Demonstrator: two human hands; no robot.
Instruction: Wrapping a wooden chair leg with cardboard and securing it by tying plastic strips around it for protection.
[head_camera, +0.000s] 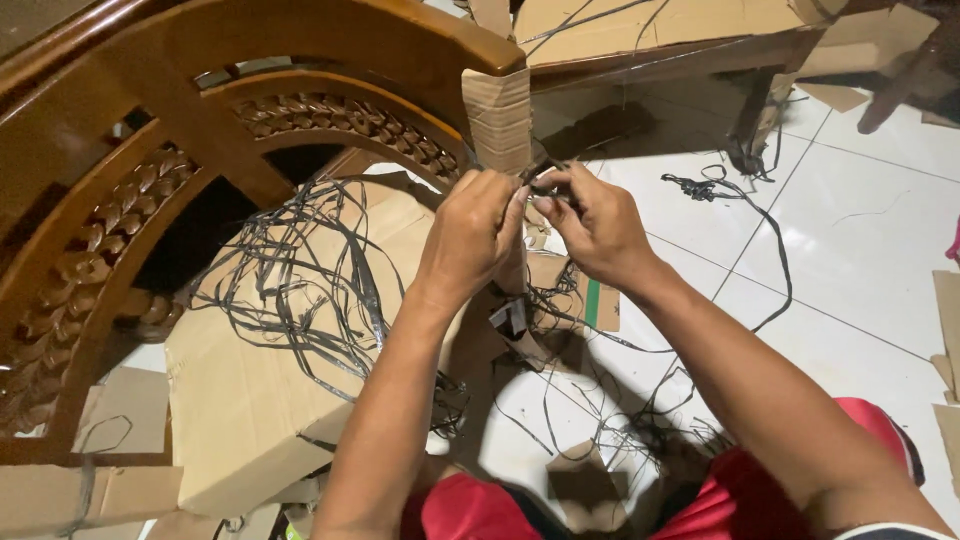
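Observation:
My left hand (470, 235) and my right hand (595, 225) meet in the middle of the view, fingertips pinched together on a thin black plastic strap (543, 176). They work just below a strip of cardboard (498, 118) wrapped around the edge of a carved brown wooden chair frame (150, 130). The strap runs up against that cardboard wrap. Both forearms reach forward from my lap, where red shorts (470, 505) show.
A cardboard box (250, 400) with a tangle of loose black straps (310, 280) lies left under the chair frame. More straps (715, 190) and cardboard scraps (590, 305) litter the white tiled floor (850, 250). Another cardboard-covered furniture piece (660, 30) stands behind.

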